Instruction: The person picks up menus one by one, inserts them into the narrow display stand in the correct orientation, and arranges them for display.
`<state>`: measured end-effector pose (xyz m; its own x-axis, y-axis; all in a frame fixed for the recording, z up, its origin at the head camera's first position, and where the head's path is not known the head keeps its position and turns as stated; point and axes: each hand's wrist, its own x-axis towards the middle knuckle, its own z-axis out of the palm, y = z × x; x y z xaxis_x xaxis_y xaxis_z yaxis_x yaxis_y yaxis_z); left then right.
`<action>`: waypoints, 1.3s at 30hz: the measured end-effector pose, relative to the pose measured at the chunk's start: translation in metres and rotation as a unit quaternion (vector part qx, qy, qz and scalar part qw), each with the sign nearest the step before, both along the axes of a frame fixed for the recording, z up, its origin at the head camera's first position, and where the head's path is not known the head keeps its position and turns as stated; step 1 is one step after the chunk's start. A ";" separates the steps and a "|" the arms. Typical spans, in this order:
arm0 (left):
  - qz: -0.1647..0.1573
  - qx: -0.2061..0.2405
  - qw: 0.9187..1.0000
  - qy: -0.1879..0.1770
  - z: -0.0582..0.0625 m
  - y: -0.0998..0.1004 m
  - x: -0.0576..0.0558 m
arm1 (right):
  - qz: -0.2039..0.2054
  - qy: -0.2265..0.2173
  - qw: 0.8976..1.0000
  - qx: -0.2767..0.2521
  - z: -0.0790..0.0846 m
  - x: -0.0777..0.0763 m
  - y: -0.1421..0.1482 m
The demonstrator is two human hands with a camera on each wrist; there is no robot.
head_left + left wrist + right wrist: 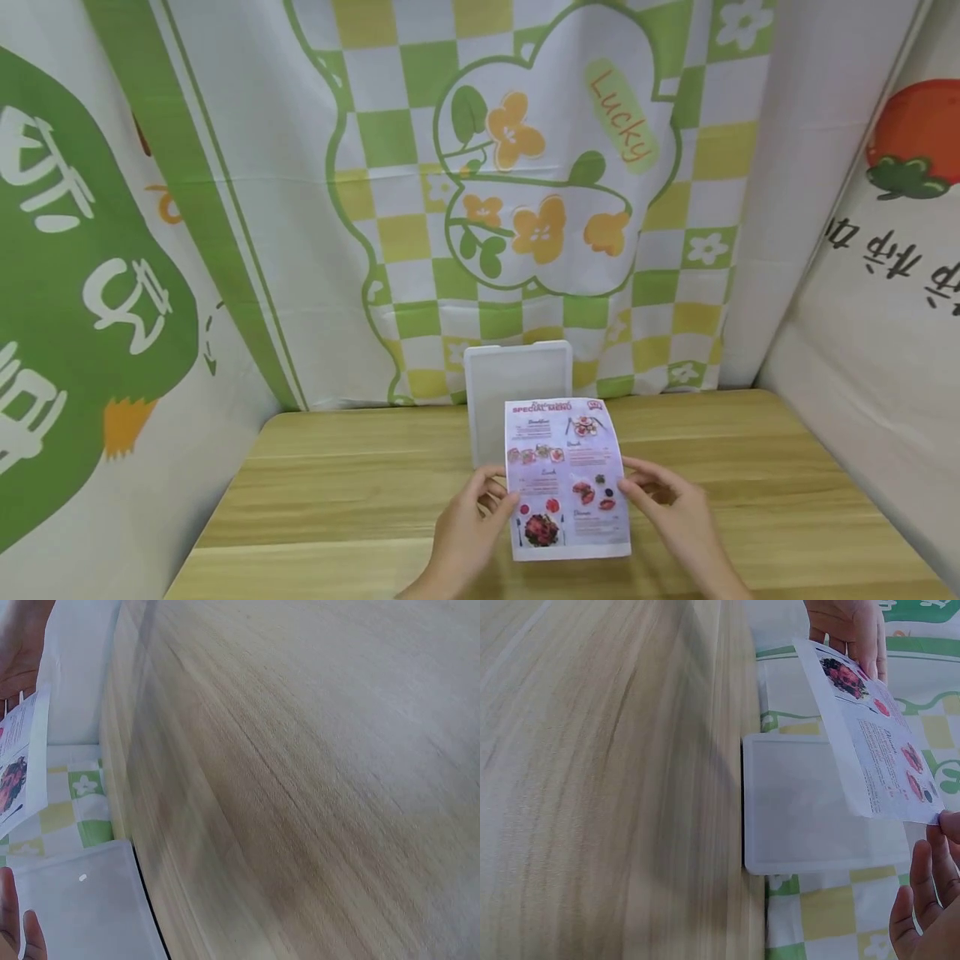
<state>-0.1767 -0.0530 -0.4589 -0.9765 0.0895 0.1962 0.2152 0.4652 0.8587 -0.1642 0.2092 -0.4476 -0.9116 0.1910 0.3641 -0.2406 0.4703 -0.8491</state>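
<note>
A printed menu sheet, headed "SPECIAL MENU" with food pictures, is held up above the table, its upper part slightly curved. My left hand pinches its left edge between thumb and fingers. At the opposite edge, my right hand pinches the paper the same way. Behind the sheet a white-framed translucent panel stands upright on the table, its lower right hidden by the paper in the head view. The right wrist view shows the panel apart from the sheet.
The wood-grain table spreads under both hands. A green and yellow checked cloth hangs behind it. Printed cloth walls stand at the left and right.
</note>
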 end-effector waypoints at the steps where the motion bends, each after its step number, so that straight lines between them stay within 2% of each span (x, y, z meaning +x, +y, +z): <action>1: 0.002 -0.001 1.000 0.000 0.001 -0.003 0.000 | 0.007 0.006 1.000 -0.002 0.001 -0.001 -0.002; 6: 0.002 -0.003 1.000 0.013 0.004 -0.012 0.000 | 0.029 0.020 0.999 -0.014 0.006 -0.005 -0.010; 13: -0.009 -0.013 1.000 0.026 0.009 -0.016 -0.001 | 0.029 -0.022 0.999 -0.019 0.016 -0.007 -0.012; 19: -0.011 -0.037 0.998 0.043 0.016 -0.020 -0.002 | 0.047 -0.041 0.997 -0.036 0.027 -0.012 -0.014; 31: -0.018 -0.086 0.992 0.095 0.042 -0.028 -0.012 | 0.083 -0.014 0.996 -0.027 0.050 -0.023 -0.016; 36: 0.000 -0.094 0.988 0.124 0.051 -0.028 -0.018 | 0.095 0.007 0.995 -0.010 0.059 -0.030 -0.015; 39: 0.015 -0.102 0.987 0.126 0.057 -0.027 -0.022 | 0.094 0.015 0.995 0.009 0.063 -0.034 -0.014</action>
